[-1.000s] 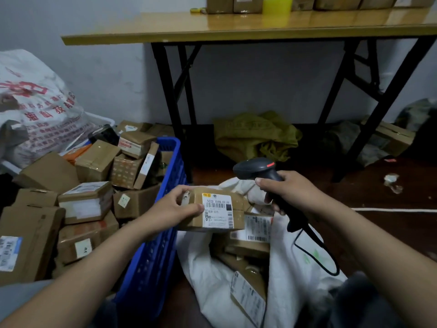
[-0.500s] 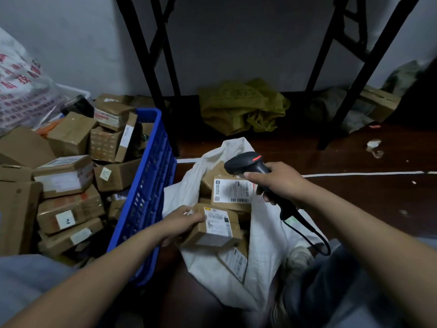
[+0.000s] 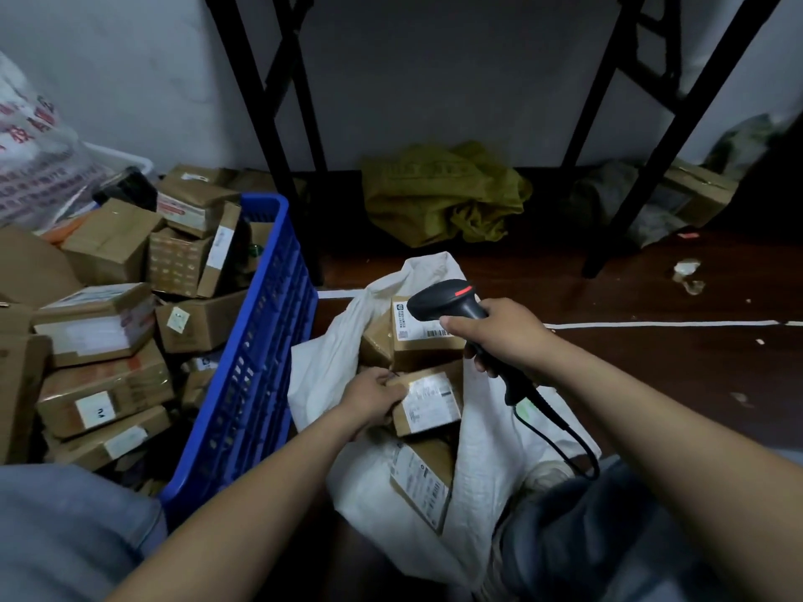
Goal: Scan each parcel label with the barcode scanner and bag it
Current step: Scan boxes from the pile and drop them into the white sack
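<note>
My left hand [image 3: 373, 397] holds a small brown parcel [image 3: 428, 399] with a white label, low inside the open white sack [image 3: 486, 462]. Two more labelled parcels lie in the sack, one above [image 3: 417, 336] and one below [image 3: 423, 477]. My right hand [image 3: 504, 334] grips the black barcode scanner [image 3: 447, 304] by its handle, over the sack's right side, its head pointing left. The scanner's black cable [image 3: 565, 432] loops down towards my lap.
A blue plastic crate [image 3: 247, 375] stands left of the sack, with a pile of cardboard parcels [image 3: 108, 315] in and beyond it. Black table legs [image 3: 278, 136] rise behind. A crumpled yellow-green bag [image 3: 443, 193] lies by the wall on the dark floor [image 3: 652, 362].
My left hand lowered the labelled parcel from in front of the scanner down into the sack. The view tilted downward. My right hand kept hold of the scanner.
</note>
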